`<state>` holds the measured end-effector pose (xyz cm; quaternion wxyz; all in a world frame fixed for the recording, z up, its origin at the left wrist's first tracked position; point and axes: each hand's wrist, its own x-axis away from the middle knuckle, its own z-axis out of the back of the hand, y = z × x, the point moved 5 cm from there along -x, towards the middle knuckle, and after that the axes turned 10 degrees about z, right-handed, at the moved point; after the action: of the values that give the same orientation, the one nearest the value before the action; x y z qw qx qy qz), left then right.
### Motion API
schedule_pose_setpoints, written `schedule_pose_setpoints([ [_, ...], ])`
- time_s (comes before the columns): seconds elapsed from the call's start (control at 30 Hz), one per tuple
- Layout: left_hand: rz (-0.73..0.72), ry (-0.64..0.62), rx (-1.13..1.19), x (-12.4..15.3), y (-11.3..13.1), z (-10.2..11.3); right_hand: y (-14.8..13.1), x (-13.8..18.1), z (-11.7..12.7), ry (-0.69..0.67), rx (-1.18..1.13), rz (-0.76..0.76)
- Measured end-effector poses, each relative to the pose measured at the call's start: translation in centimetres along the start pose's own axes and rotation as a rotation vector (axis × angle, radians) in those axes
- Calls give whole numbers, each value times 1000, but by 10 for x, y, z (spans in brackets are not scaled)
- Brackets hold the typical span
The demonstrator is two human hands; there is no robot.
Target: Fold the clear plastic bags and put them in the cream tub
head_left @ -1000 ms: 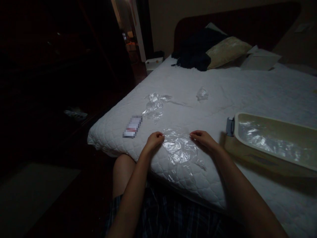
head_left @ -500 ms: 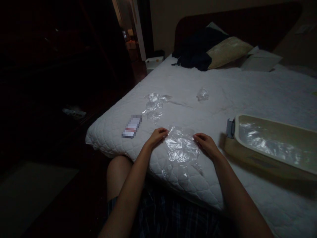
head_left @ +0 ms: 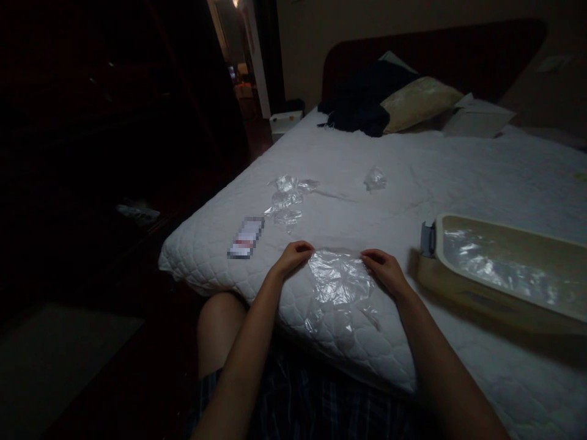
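Note:
A clear plastic bag (head_left: 342, 278) lies spread and wrinkled near the front edge of the white quilted bed (head_left: 389, 360). My left hand (head_left: 296, 256) pinches its far left corner between thumb and fingers. At the far right corner, my right hand (head_left: 384, 269) pinches it the same way. The bag's far edge stretches between the two hands, while its loose lower end drapes toward me. Left of my left hand lies a phone-shaped flat object (head_left: 246, 238), its face blurred out.
Several crumpled clear plastic bags (head_left: 288, 200) lie beyond my left hand, with another crumpled bag (head_left: 375, 178) farther back. An open beige bin (head_left: 458, 275) with shiny plastic inside stands at right. Dark cloth (head_left: 358, 110) and a beige pillow (head_left: 419, 104) lie near the headboard.
The bag's far edge has folded down toward me and now looks straighter between my hands. Both hands still pinch its corners. The view has tilted up slightly.

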<state>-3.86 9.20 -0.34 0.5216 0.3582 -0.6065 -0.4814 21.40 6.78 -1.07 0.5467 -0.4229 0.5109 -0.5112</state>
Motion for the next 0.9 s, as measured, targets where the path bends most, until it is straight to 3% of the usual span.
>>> schedule_pose_setpoints([
  [0.57,-41,-10,44,-1,-6,1,9,1,4,47,-60,-18],
  [0.9,-38,2,33,-2,-10,2,-1,3,1,65,-77,-32],
])
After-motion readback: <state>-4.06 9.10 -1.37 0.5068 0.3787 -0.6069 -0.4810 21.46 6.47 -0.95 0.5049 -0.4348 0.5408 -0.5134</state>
